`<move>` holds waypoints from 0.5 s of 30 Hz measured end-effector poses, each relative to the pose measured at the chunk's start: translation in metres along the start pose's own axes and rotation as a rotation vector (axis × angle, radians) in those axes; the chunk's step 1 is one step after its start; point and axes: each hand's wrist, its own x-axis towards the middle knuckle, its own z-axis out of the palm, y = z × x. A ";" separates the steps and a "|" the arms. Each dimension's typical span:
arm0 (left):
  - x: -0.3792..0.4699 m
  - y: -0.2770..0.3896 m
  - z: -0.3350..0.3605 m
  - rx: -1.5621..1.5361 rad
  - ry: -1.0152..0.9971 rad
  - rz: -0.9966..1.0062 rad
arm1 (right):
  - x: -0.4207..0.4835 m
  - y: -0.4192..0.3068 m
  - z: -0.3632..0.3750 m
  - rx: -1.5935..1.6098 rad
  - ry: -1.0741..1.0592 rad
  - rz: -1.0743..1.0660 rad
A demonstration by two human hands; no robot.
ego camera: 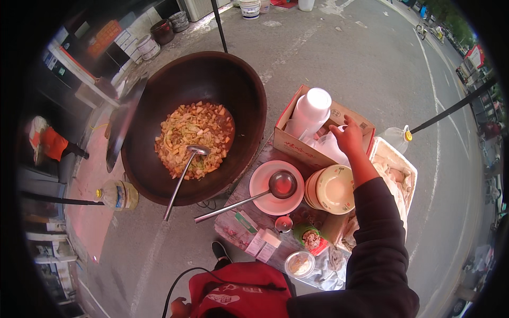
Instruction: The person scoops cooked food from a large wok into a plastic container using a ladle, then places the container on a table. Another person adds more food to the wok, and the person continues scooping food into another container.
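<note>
My right hand (350,134) reaches over an open cardboard box (302,150), fingers spread above the plastic containers in it, with nothing visibly held. Stacked white foam bowls (315,104) stand in the box. At the lower left, my left hand (180,307) is low beside the red apron (238,284); its fingers are partly hidden. A big dark wok (234,79) holds diced, stewed food with shredded vegetables (191,127), and a long-handled metal ladle (179,187) rests in it. A second ladle (283,184) lies in a pink-looking basin (260,200). Patterned bowls (336,189) are stacked beside the basin.
The small table (226,228) also carries a green jar (304,230), a lidded clear tub (299,264) and small cartons (260,246). A foam box (411,179) stands at the right. Oil bottles (119,194) and black poles (453,105) flank the setup. Someone in orange (55,143) is far left.
</note>
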 end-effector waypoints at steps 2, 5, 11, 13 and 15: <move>-0.027 0.010 0.014 0.004 0.025 0.019 | 0.033 -0.012 0.027 -0.064 0.035 -0.150; -0.078 0.043 0.023 -0.012 0.059 -0.127 | 0.077 -0.030 0.057 -0.161 0.050 -0.258; -0.132 0.083 0.005 -0.056 0.008 -0.267 | 0.127 -0.035 0.092 -0.102 -0.092 -0.164; -0.140 0.085 0.006 -0.069 -0.029 -0.309 | 0.132 -0.034 0.094 -0.140 -0.094 -0.218; -0.141 0.085 0.013 -0.070 0.001 -0.286 | 0.130 -0.037 0.094 -0.190 -0.047 -0.277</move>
